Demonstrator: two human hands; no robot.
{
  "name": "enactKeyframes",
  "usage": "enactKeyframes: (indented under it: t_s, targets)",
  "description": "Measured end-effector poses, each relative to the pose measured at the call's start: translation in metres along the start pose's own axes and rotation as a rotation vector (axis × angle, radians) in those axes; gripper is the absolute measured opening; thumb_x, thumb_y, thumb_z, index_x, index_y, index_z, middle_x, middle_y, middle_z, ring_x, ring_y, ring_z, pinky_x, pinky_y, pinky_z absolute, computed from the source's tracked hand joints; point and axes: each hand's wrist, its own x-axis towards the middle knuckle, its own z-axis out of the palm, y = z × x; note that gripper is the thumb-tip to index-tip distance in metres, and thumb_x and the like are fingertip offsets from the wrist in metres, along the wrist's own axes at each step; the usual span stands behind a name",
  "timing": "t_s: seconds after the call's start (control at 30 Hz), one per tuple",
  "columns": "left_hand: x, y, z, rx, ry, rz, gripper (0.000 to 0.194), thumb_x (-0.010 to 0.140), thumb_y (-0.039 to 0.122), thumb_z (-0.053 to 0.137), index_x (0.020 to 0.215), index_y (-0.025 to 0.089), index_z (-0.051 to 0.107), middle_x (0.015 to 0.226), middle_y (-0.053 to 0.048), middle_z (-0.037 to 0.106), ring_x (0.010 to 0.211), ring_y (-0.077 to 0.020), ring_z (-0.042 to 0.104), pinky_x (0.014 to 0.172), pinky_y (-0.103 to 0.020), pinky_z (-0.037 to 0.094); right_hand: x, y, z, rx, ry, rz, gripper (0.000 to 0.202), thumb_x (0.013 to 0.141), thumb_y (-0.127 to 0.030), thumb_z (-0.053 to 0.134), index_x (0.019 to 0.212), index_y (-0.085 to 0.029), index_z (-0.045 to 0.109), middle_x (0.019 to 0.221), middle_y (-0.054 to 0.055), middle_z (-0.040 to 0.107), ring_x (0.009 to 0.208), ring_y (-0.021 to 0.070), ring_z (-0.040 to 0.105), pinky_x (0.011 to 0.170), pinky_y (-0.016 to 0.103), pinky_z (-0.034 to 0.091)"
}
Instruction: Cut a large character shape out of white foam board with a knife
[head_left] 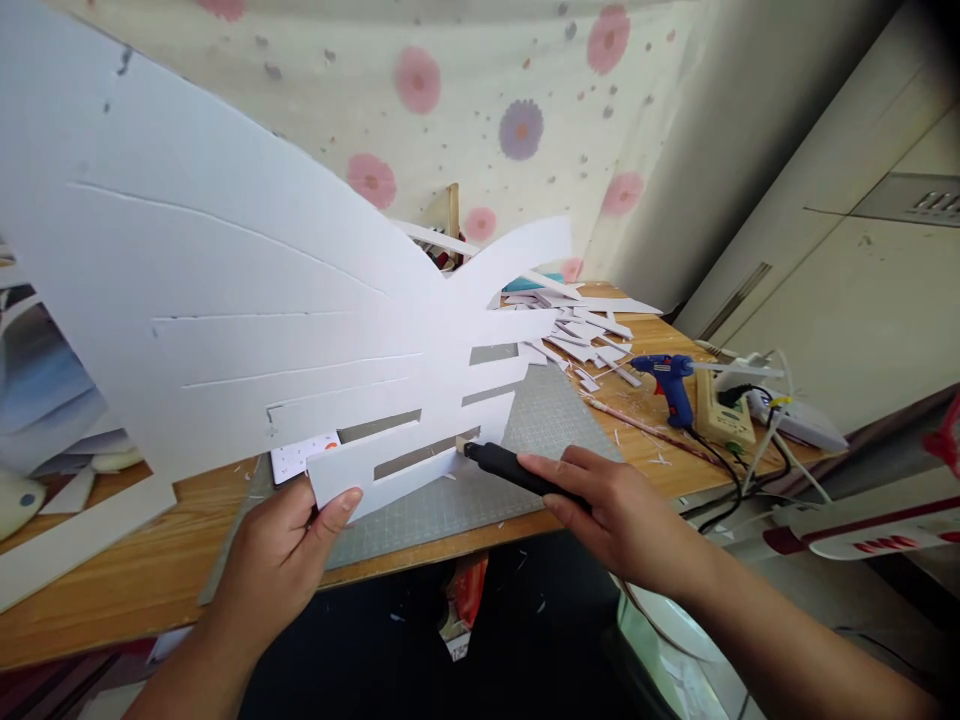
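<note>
A large white foam board (pixel 247 260) with a curved upper edge, scored lines and several cut slots stands tilted over the desk. My left hand (pixel 281 545) grips its lower corner, thumb on the near face and fingers behind. My right hand (pixel 607 505) is closed round a black utility knife (pixel 517 468). The knife's tip meets the right end of the lowest slot; the blade itself shows only in part. Beneath the board lies a grey cutting mat (pixel 555 425), which shows through the slots.
White offcuts (pixel 592 335) are heaped at the back of the wooden desk (pixel 645 440). A blue glue gun (pixel 667 385) stands right, beside a power strip (pixel 724 405) and tangled cables. More white pieces lie at left. A flowered curtain (pixel 465 110) hangs behind.
</note>
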Motion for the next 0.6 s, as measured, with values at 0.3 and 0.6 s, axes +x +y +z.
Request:
enactKeyframes:
  t_s: [0.3, 0.6]
  targets:
    - [-0.007, 0.008, 0.002, 0.061, -0.031, 0.034, 0.046, 0.088, 0.059, 0.050, 0.059, 0.024, 0.058, 0.051, 0.002, 0.061, 0.048, -0.0164, 0.057, 0.050, -0.028, 0.041, -0.003, -0.015, 0.005, 0.091, -0.040, 0.007, 0.047, 0.096, -0.021, 0.047, 0.142, -0.025, 0.053, 0.093, 0.007, 0.062, 0.074, 0.0166, 0.060, 0.068, 0.027, 0.044]
    - [-0.010, 0.009, 0.003, 0.076, 0.021, 0.015, 0.051, 0.087, 0.065, 0.049, 0.058, 0.024, 0.057, 0.052, 0.003, 0.060, 0.049, -0.0158, 0.056, 0.052, -0.028, 0.040, -0.005, -0.013, 0.004, 0.179, -0.037, 0.023, 0.046, 0.096, -0.022, 0.046, 0.142, -0.023, 0.054, 0.089, 0.006, 0.061, 0.072, 0.0167, 0.059, 0.068, 0.028, 0.043]
